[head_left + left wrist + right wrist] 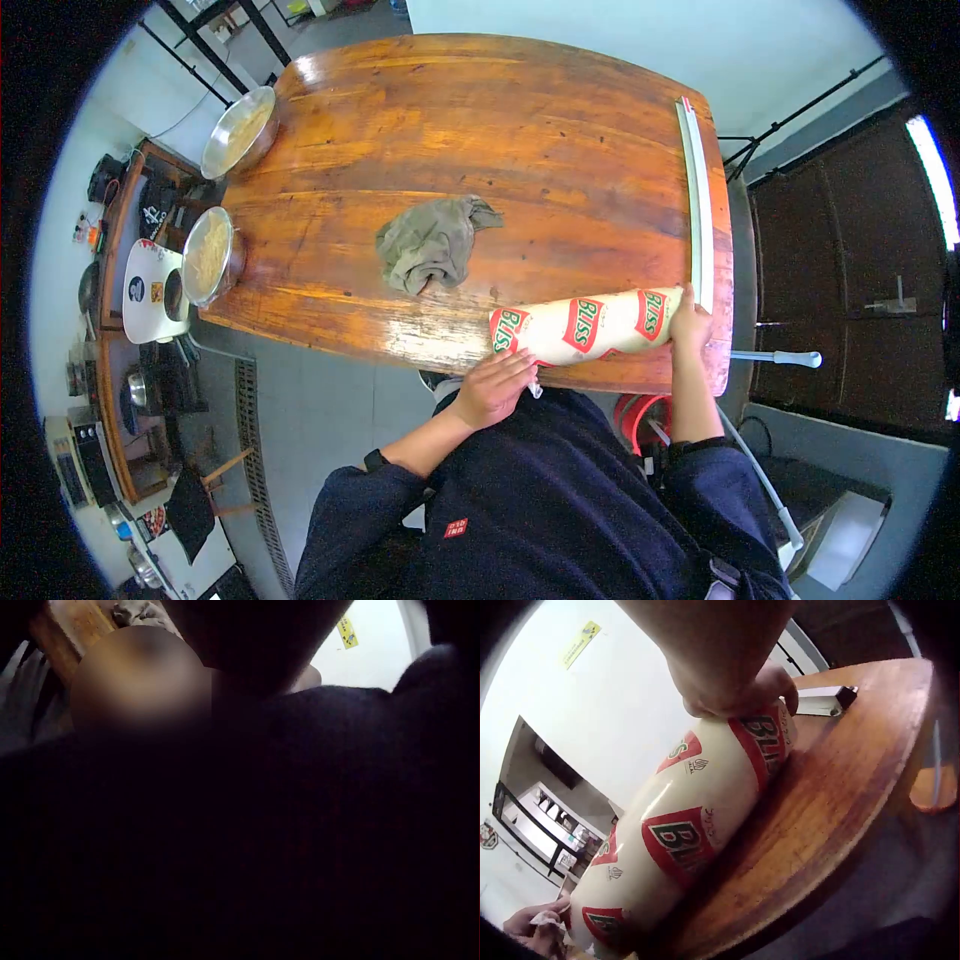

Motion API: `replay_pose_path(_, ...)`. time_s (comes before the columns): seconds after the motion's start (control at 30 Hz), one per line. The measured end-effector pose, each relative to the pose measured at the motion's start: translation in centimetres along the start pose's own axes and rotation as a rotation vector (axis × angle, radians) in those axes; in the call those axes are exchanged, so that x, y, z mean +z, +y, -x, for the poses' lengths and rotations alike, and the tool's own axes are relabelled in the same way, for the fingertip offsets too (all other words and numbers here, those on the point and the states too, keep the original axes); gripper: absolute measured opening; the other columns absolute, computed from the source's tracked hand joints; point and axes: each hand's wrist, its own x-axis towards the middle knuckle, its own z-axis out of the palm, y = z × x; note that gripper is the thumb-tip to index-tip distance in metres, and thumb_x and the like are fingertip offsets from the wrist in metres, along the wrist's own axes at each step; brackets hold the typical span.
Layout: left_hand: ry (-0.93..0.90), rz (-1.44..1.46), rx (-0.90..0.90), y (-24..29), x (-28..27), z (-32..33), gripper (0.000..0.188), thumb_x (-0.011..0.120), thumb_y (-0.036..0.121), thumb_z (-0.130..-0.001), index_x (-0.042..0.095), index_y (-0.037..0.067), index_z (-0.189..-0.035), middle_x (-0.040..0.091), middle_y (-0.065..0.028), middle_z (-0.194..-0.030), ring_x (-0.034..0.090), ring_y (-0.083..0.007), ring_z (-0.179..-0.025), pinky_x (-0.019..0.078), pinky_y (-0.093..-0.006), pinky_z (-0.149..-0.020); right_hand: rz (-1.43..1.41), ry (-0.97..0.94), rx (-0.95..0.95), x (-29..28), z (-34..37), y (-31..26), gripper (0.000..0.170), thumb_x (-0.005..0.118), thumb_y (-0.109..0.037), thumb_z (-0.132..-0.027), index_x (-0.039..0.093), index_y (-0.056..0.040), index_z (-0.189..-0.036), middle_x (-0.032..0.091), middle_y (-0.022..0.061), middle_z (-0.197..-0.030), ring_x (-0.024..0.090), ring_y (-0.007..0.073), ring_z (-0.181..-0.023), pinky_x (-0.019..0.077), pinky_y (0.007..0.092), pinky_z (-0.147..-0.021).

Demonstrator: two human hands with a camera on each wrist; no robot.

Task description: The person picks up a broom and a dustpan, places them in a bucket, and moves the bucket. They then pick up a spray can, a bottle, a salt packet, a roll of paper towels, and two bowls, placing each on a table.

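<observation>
A long, cream-coloured wrapped roll (600,325) with red and green BLISS labels lies along the table's near edge. At its right end my right hand (690,325) grips it; in the right wrist view the fingers (787,690) bend over that end. My left hand (495,388) is at the other end, fingers along the near side. A crumpled white wrapper tail (546,920) shows between its fingers in the right wrist view. Dark cloth and a blur fill most of the left wrist view, hiding the left hand's work.
A crumpled grey-green cloth (432,243) lies mid-table. Two metal bowls (240,132) with pale contents stand at the left edge. A long white strip (697,200) runs along the right side. Below the table's right corner is a red bucket (632,418).
</observation>
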Motion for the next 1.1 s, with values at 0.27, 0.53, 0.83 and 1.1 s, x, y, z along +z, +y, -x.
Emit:
replay_pose_path(0.27, -0.184, -0.438, 0.077, -1.1, 1.2, 1.7, 0.032, 0.046, 0.015, -0.074, 0.048, 0.006, -0.105, 0.044, -0.0084, -0.113, 0.038, -0.0174, -0.11, 0.0225, -0.0422, -0.091, 0.138, -0.051, 0.02, -0.4, -0.4, -2.9, 0.056, 0.042, -0.047, -0.075, 0.059, 0.0054, -0.076, 0.055, 0.0255, -0.081, 0.053, 0.0359, -0.08, 0.0394, 0.0394, -0.074)
replay_pose_path(0.53, -0.478, -0.543, -0.133, -0.9, 2.1, 2.2, 0.067, 0.049, 0.037, -0.072, 0.023, 0.003, -0.123, 0.017, -0.0112, -0.131, 0.014, -0.0242, -0.122, 0.014, -0.056, -0.088, 0.239, -0.111, -0.003, -1.3, -0.1, -3.5, 0.049, 0.044, -0.042, -0.076, 0.059, 0.005, -0.078, 0.055, 0.025, -0.084, 0.052, 0.0356, -0.083, 0.0395, 0.0391, -0.075)
replay_pose_path(0.83, -0.61, -0.536, -0.363, -1.8, 0.7, -7.6, 0.091, 0.069, 0.038, -0.051, 0.024, -0.003, -0.117, 0.035, -0.0187, -0.113, 0.031, -0.0309, -0.109, 0.0241, -0.0433, -0.09, 0.172, -0.146, 0.111, -1.5, -0.2, -3.3, 0.048, 0.046, -0.043, -0.074, 0.058, 0.0023, -0.086, 0.054, 0.0217, -0.091, 0.052, 0.0321, -0.088, 0.0396, 0.0383, -0.076)
replay_pose_path(1.1, -0.625, -0.558, -0.408, -1.0, 0.6, -9.3, 0.08, 0.073, 0.039, -0.043, 0.036, -0.001, -0.102, 0.044, -0.0158, -0.099, 0.042, -0.0284, -0.095, 0.0315, -0.0399, -0.083, 0.175, -0.181, 0.088, -1.7, -0.1, -3.2, 0.047, 0.049, -0.043, -0.072, 0.057, -0.0003, -0.09, 0.055, 0.0195, -0.093, 0.052, 0.0306, -0.088, 0.04, 0.0379, -0.075)
